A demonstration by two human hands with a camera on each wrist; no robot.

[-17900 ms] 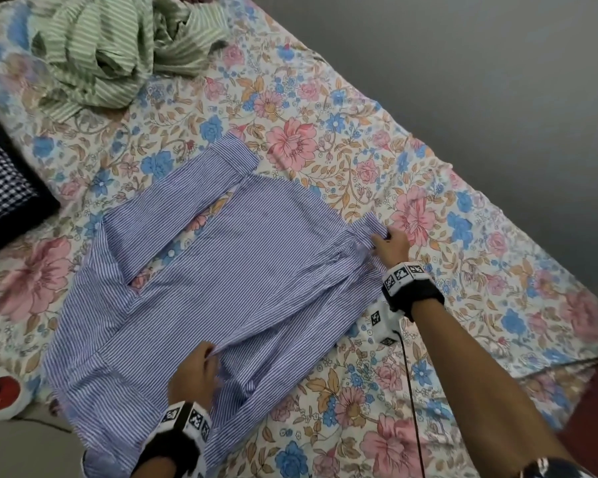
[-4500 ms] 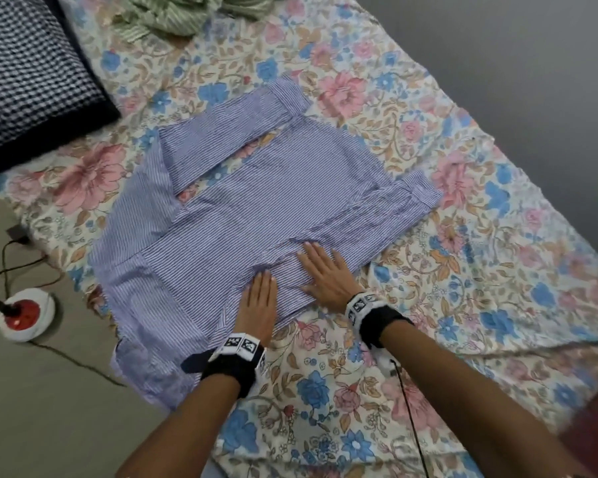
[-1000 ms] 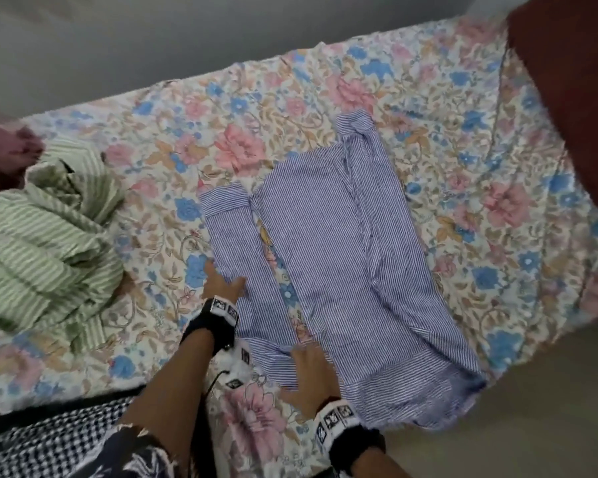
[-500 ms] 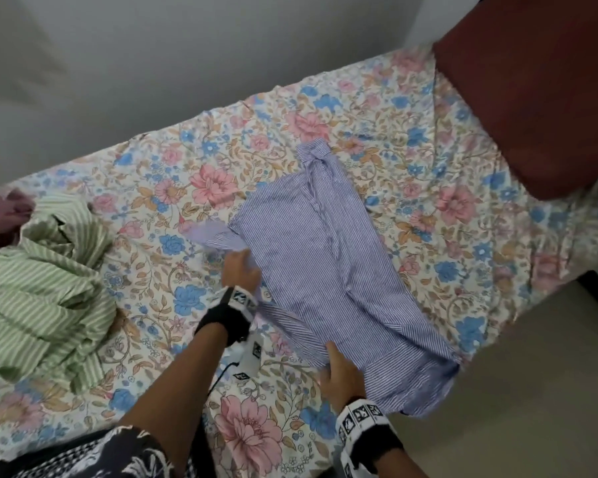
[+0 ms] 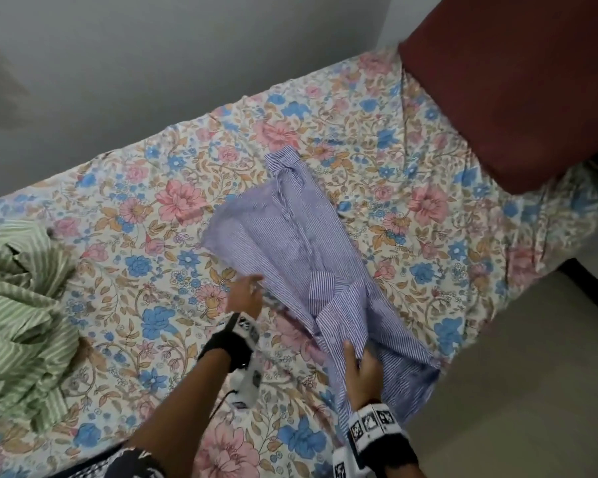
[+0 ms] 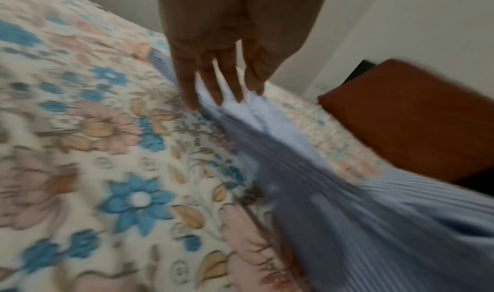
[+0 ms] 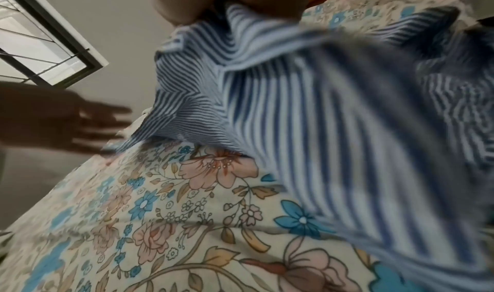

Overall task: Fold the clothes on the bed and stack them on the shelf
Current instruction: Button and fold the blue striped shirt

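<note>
A blue striped shirt (image 5: 311,257) lies partly folded on the floral bed sheet (image 5: 152,270), its collar toward the wall. My left hand (image 5: 252,282) reaches to the shirt's left edge with its fingers straight. In the left wrist view my left hand (image 6: 219,94) has its fingertips touching that raised edge of the shirt (image 6: 334,201). My right hand (image 5: 359,360) grips the cloth near the hem and holds it lifted off the bed. In the right wrist view the striped shirt (image 7: 307,106) hangs from my right hand (image 7: 213,5).
A crumpled green striped garment (image 5: 21,305) lies at the left of the bed. A dark red pillow (image 5: 515,81) covers the bed's far right end. The wall runs along the far side and bare floor (image 5: 532,391) lies at the lower right. A barred window (image 7: 40,43) shows in the right wrist view.
The shirt's left side and sleeve have come over onto its body. My right hand has moved onto the hem and raised it. My left hand slid right along the edge.
</note>
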